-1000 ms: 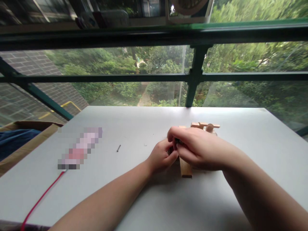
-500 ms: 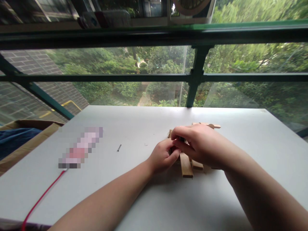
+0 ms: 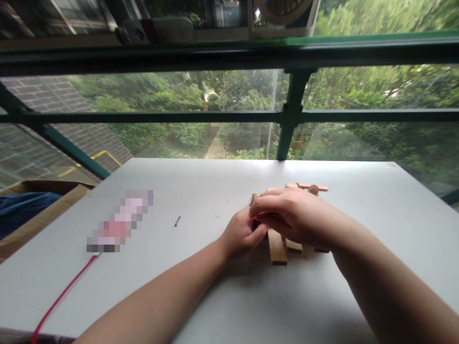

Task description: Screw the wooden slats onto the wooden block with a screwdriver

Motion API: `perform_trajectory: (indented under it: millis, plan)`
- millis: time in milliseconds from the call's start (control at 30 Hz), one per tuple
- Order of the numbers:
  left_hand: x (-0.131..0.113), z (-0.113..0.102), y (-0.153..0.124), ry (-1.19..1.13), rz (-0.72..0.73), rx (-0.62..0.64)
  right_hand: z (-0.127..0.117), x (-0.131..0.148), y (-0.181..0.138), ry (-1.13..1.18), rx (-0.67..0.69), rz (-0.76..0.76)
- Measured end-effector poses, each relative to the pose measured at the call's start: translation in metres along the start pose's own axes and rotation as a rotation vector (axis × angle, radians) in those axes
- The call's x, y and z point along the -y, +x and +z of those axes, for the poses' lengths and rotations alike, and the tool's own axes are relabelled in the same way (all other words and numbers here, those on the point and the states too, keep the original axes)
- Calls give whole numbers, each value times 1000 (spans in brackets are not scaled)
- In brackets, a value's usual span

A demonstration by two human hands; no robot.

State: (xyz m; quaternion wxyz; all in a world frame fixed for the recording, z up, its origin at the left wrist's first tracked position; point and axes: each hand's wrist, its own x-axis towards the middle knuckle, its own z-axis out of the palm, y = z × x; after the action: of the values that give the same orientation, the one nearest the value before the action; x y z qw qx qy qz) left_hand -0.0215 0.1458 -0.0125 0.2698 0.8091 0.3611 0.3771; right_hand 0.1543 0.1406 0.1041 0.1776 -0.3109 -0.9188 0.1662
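Observation:
On the white table sits a wooden construction (image 3: 277,248) of several pale wood strips, some poking out toward me and some showing behind my right wrist. My left hand (image 3: 242,235) is closed around its left end, thumb toward me. My right hand (image 3: 291,210) arches over the top, fingers curled down and meeting the left fingers. Whatever the right fingertips hold is hidden beneath the hand. A rounded wooden piece (image 3: 313,189) shows just beyond the right hand. The middle of the construction is covered by both hands.
A small dark screw-like piece (image 3: 177,221) lies left of my hands. Farther left is a blurred-out flat object (image 3: 122,222) with a red cable (image 3: 64,292). A cardboard box (image 3: 77,198) with blue cloth stands beside the table. Green railings (image 3: 201,117) run behind.
My right hand's fingers have shifted slightly left and down, closing over the dark gap that showed between them. My left hand and the wooden construction stay nearly in place.

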Motion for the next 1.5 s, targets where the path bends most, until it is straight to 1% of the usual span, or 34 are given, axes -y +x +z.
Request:
perform_trajectory:
  millis: [167, 267, 500, 667, 833, 967, 1200, 1500]
  plan:
    - [2, 1, -1, -45, -17, 37, -3, 3, -3, 6, 38, 5]
    - [2, 1, -1, -34, -23, 28, -4, 4, -5, 22, 62, 17]
    - [-1, 1, 1, -97, -52, 24, -5, 5, -3, 24, 53, 110]
    - [-3, 1, 1, -105, -60, 22, -5, 6, -4, 17, 55, 140]
    - [-3, 1, 2, -75, -54, 8, -3, 5, -5, -13, 44, 141]
    - [-2, 1, 2, -65, -45, 25, -2, 5, -3, -36, 37, 144]
    - [-3, 1, 0, -29, -73, -3, -2, 7, -2, -39, 35, 115]
    - [-3, 0, 0, 2, -59, -25, -4, 6, -2, -41, 13, 120]
